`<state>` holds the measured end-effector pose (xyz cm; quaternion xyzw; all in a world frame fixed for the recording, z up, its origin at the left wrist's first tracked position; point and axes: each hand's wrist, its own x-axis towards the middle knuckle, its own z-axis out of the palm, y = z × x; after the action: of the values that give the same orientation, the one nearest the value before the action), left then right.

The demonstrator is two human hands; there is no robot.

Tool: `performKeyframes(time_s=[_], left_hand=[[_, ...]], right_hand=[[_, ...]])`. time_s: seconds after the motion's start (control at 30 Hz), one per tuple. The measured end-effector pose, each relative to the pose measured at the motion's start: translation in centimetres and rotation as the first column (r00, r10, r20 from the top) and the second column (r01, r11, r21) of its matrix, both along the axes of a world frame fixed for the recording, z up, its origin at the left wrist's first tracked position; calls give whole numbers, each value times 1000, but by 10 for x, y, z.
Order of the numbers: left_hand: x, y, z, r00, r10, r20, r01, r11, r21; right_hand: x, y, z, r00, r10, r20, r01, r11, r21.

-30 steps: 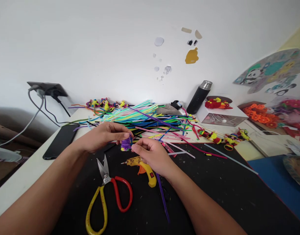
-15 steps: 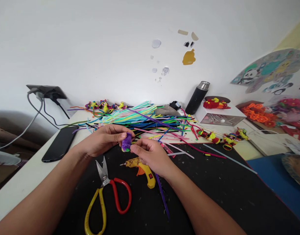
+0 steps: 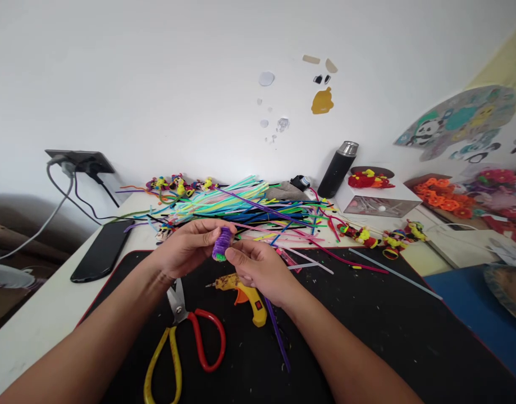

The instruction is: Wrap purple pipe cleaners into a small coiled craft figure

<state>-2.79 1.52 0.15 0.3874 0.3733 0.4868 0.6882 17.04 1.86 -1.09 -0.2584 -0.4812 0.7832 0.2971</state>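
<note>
A small coil of purple pipe cleaner [image 3: 222,242] with a bit of green at its lower end is held between both hands above the black mat. My left hand [image 3: 190,244] pinches its upper left side with thumb and fingers. At the lower right, my right hand [image 3: 258,266] has thumb and forefinger closed on the coil near the green end. Below the hands lies a yellow glue gun [image 3: 241,292], its nozzle to the left. Open scissors [image 3: 182,320] with one red and one yellow handle rest to its left. A straight purple pipe cleaner [image 3: 278,342] lies right of it.
A heap of coloured pipe cleaners [image 3: 241,205] stretches along the back. A phone [image 3: 101,249] lies at the left edge. Behind on the right stand a black flask [image 3: 337,170] and a white box [image 3: 379,201]. Several small figures [image 3: 392,241] lie right of the heap.
Both hands still hold the purple coil. My left hand and the coil have shifted slightly to the right, and the coil is tilted a little more.
</note>
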Motion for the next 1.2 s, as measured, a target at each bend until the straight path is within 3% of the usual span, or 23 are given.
performKeyframes(time_s=[0.27, 0.4, 0.5, 0.57, 0.67, 0.73, 1.0, 1.2], left_hand=[[11, 1, -15, 996, 75, 56, -75, 997, -17], [13, 0, -7, 999, 39, 0, -39, 999, -19], [8, -1, 5, 991, 11, -134, -7, 1000, 26], [3, -2, 14, 955, -3, -296, 21, 998, 58], [-5, -3, 27, 837, -20, -547, 112, 984, 136], [-6, -4, 33, 781, -36, -624, 178, 970, 167], [-3, -5, 37, 674, -85, -733, 267, 954, 135], [-14, -1, 35, 689, -61, -722, 228, 964, 135]], right_hand=[[1, 0, 2, 998, 5, -60, -8, 999, -54], [-1, 1, -1, 997, -23, -71, 21, 999, -36], [-2, 1, -4, 998, -50, -30, 49, 999, -21], [-2, 1, -5, 999, -47, 5, 47, 999, 0], [-2, 2, -6, 997, -49, 62, 45, 997, 66], [-1, 2, -7, 992, -77, 102, 64, 990, 124], [-3, 1, -10, 974, -115, 195, 69, 971, 227], [-1, 2, -7, 980, -87, 178, 48, 977, 210]])
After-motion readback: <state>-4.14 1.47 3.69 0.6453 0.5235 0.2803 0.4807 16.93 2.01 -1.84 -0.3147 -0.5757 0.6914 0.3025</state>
